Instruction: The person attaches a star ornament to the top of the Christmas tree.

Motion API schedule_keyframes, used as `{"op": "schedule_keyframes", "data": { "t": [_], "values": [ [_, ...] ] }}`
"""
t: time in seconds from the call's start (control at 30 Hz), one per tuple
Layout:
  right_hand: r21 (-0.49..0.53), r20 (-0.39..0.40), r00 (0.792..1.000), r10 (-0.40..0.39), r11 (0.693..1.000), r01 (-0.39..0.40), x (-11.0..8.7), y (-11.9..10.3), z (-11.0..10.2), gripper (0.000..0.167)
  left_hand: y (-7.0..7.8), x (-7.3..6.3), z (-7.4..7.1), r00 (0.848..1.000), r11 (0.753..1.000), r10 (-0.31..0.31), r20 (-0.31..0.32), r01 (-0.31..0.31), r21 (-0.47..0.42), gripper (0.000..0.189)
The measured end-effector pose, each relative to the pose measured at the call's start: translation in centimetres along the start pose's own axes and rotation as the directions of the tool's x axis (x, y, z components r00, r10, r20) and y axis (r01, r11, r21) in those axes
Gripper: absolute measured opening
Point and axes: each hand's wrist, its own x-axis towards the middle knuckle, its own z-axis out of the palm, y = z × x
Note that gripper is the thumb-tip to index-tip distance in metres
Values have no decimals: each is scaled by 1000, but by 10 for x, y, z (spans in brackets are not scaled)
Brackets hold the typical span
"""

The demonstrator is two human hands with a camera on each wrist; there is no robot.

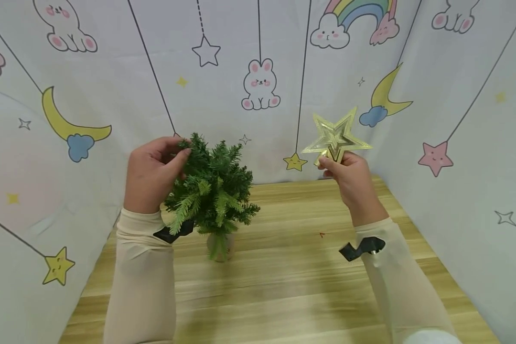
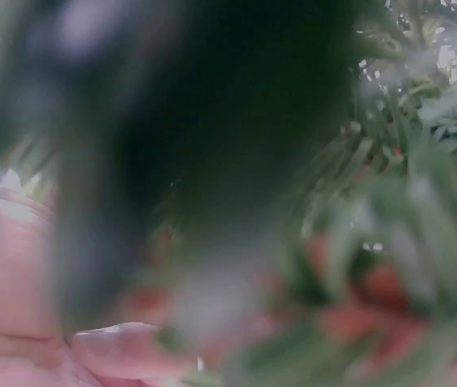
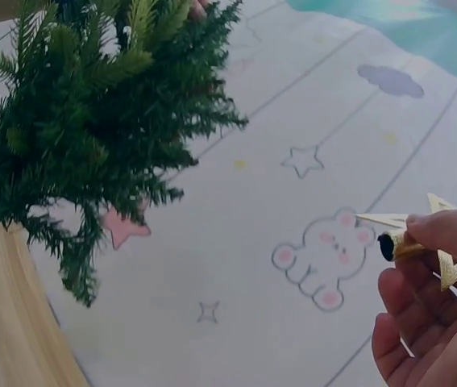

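Observation:
A small artificial Christmas tree [image 1: 217, 191] stands on the table in a pale round base [image 1: 220, 247]. My left hand [image 1: 152, 167] is at its upper left, thumb and fingertips pinching a branch tip. Blurred green needles fill most of the left wrist view and hide much of that hand [image 2: 18, 298]. Up to the right of the tree, my right hand [image 1: 348, 177] grips a gold star tree topper [image 1: 337, 136] by its lower part. The right wrist view shows the topper's hollow tube end [image 3: 397, 245] sticking out between thumb and fingers, apart from the tree.
The wooden table [image 1: 279, 277] carries a tiny red scrap [image 1: 322, 234] right of the tree. Behind and at both sides hangs a white cloth [image 1: 279, 129] printed with bunnies, moons and stars. Each sleeve has a black wrist camera mount [image 1: 363, 247].

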Motion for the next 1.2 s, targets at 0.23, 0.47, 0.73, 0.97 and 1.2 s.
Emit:
{"op": "schedule_keyframes", "data": {
  "t": [0.23, 0.47, 0.73, 0.97, 1.2],
  "values": [
    [-81, 22, 1000, -13, 997, 15, 11, -20, 29, 17, 0, 2, 1, 1000, 1000, 31, 6, -31, -2, 17],
    [-78, 60, 997, -58, 995, 63, 20, -35, 51, 14, -3, 6, 7, 999, 998, 52, 13, -52, -37, 16],
    [-98, 149, 981, -125, 985, 141, 31, -61, 90, 12, -5, 10, 15, 992, 993, 112, 56, -110, -30, 18],
    [-189, 282, 945, -163, 957, 221, 33, -93, 137, 22, -4, 9, 16, 997, 997, 67, 32, -66, -28, 21],
    [-340, 363, 917, -164, 893, 294, 34, -105, 186, 22, -6, 8, 15, 999, 998, 13, -31, -15, -69, 20]
  ]
}}
